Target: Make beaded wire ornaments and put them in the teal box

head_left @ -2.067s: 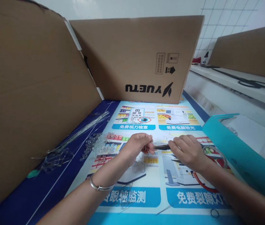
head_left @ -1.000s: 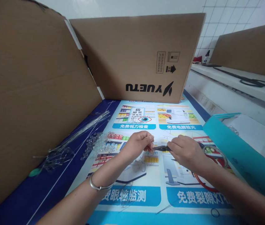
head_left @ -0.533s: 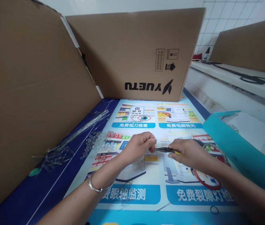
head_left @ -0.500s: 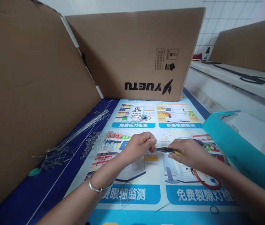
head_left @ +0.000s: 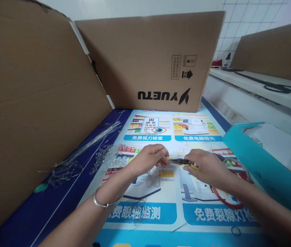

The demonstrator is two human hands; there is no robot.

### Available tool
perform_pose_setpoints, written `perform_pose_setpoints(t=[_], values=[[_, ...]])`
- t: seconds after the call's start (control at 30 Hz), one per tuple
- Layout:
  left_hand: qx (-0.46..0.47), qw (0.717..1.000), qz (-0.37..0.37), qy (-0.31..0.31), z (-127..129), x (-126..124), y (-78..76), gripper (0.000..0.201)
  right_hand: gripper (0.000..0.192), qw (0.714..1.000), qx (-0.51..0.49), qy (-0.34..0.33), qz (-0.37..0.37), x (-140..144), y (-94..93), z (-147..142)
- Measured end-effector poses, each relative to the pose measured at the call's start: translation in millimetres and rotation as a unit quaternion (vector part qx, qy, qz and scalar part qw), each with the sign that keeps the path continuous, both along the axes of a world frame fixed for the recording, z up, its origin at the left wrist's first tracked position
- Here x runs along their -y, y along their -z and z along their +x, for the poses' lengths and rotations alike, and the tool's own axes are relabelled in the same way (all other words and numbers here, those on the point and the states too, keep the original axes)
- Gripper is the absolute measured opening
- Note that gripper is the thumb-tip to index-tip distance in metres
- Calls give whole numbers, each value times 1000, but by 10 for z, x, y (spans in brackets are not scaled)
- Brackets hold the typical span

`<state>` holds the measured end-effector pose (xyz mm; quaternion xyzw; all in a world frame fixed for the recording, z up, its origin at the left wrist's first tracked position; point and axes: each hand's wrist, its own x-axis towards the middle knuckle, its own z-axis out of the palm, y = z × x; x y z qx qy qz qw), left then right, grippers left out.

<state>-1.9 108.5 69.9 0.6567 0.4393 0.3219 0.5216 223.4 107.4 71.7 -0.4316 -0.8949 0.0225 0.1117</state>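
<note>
- The left hand (head_left: 149, 158) is curled nearly closed just left of the middle of the view, fingertips pinched on something fine and thin, a wire by the look of it though too small to tell for sure; a silver bangle (head_left: 104, 203) circles its wrist toward 7 o'clock.
- The right hand (head_left: 207, 166) is closed around the yellow-handled pliers (head_left: 183, 162); the dark nose of the pliers points toward 9 o'clock and meets the left fingertips; whether it grips the wire cannot be told.
- Both hands hover just above the printed poster mat (head_left: 160, 214) that covers the table; loose loops of thin wire (head_left: 152, 181) lie on the mat right under the left hand.
- At 9 o'clock from the left hand sits a heap of clear beads (head_left: 109, 156); farther out at 9 o'clock a bundle of long clear rods (head_left: 83, 149) lies slanted, its tangled end near a small green piece (head_left: 41, 187).
- A red ring (head_left: 225, 202) lies on the mat under the right wrist, at 4 o'clock from the hand; a teal tray (head_left: 258, 164) stands at 3 o'clock.
- A cardboard box (head_left: 150, 58) printed YUETU upside down stands at 12 o'clock; a large cardboard sheet (head_left: 32, 103) walls off the side from 8 to 11 o'clock.
</note>
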Motion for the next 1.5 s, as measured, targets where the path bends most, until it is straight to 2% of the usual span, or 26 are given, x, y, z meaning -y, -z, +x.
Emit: perform_pose_setpoints(t=[0.13,0.27,0.4,0.5,0.83,1.1,1.5], values=[[-23,1000,12,-6,-39,-17,8,26,19,998,4,22,55,6,28,2],[20,999,-23,-12,-20,-20,30,26,18,989,-13,-42,144,-1,71,0],[74,994,-72,-23,29,-12,62,24,15,955,38,-103,274,31,100,-10],[91,990,-98,-38,64,1,81,25,15,932,70,-121,334,64,89,-11],[101,984,-139,-39,96,38,100,28,19,910,102,-157,370,92,75,-3],[92,982,-159,-41,115,45,89,29,18,916,80,-169,355,88,77,-16],[76,983,-162,-34,116,38,139,29,18,908,101,-173,368,93,91,-20]])
